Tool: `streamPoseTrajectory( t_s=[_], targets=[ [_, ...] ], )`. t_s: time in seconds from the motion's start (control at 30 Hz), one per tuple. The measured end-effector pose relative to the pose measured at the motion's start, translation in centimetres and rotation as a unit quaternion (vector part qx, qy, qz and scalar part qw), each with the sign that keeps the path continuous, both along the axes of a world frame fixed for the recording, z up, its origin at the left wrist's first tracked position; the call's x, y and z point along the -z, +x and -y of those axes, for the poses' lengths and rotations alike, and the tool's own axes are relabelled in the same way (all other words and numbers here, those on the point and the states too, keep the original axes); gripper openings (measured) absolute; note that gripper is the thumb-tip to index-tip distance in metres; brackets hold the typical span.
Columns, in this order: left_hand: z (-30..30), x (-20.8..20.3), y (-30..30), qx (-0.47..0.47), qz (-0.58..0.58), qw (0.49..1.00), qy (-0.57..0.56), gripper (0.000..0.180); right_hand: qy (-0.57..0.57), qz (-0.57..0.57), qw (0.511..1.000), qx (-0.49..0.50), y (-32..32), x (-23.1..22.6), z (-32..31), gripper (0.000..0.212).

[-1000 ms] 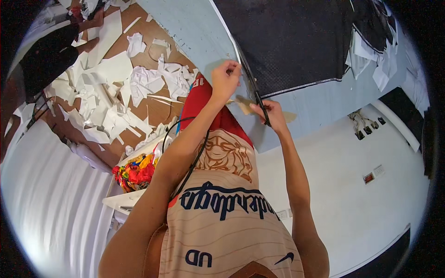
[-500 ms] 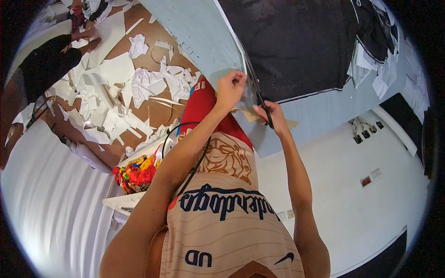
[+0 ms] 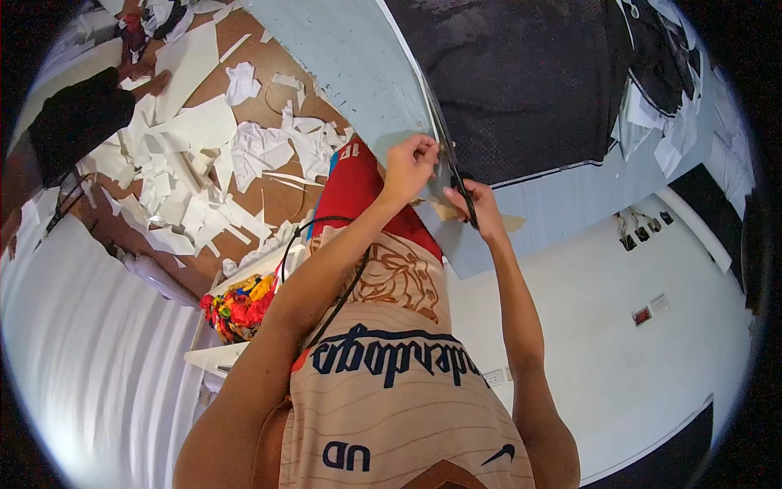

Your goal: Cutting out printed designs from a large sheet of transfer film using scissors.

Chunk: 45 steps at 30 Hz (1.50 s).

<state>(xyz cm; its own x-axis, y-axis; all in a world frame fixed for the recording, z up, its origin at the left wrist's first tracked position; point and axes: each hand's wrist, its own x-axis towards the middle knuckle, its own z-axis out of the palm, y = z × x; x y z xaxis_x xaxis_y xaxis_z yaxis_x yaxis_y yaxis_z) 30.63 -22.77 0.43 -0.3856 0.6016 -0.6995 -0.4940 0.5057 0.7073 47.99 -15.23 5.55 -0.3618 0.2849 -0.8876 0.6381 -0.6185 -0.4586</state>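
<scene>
A large black fabric piece lies on the light blue table, with a thin white strip running along its left edge. My left hand is closed in a pinch at the near end of this strip, its fingertips beside the cloth edge. In my right hand is a pair of black scissors. The blades point away from me along the fabric's left edge; whether they are apart cannot be made out. Under my hands a tan paper scrap shows in part.
White paper and cloth scraps cover the brown floor at left. A person in dark clothing is beyond them. Bright coloured cloth fills a white container by my left arm. More dark cloth lies at the table's far right.
My left hand has come slightly nearer to me, and the edge of the black fabric has shifted a little. My right hand still holds the scissors in nearly the same place.
</scene>
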Motion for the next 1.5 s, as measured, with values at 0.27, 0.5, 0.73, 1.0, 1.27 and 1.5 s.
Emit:
streamPoseTrajectory(
  t_s=[0.27, 0.5, 0.73, 1.0, 1.27, 1.5],
  targets=[
    [0.7, 0.4, 0.6, 0.036, 0.013, 0.999, 0.015, 0.012, 0.025, 0.018, 0.998, -0.055, -1.2, -0.1, -1.9, 0.032],
    [0.6, -0.5, 0.6, 0.060, 0.005, 0.998, 0.023, 0.011, 0.012, -0.027, 0.999, -0.014, -3.1, -0.4, -3.0, 0.034],
    [0.5, -1.2, 1.4, 0.086, -0.017, 0.996, 0.035, 0.012, 0.026, -0.017, 0.999, -0.030, -2.5, -0.2, -3.5, 0.033],
    [0.5, -1.1, 1.7, 0.118, -0.034, 0.991, 0.049, 0.013, 0.009, -0.019, 1.000, -0.010, -4.7, -0.8, -6.0, 0.040],
    [0.3, -2.1, 1.8, 0.088, 0.041, 0.994, 0.043, 0.008, 0.027, -0.019, 0.999, -0.012, -6.9, -1.3, -7.6, 0.043],
    [0.2, -2.5, 2.3, 0.145, 0.024, 0.988, 0.039, 0.011, 0.027, -0.019, 0.999, -0.007, -7.7, -2.2, -8.5, 0.042]
  ],
)
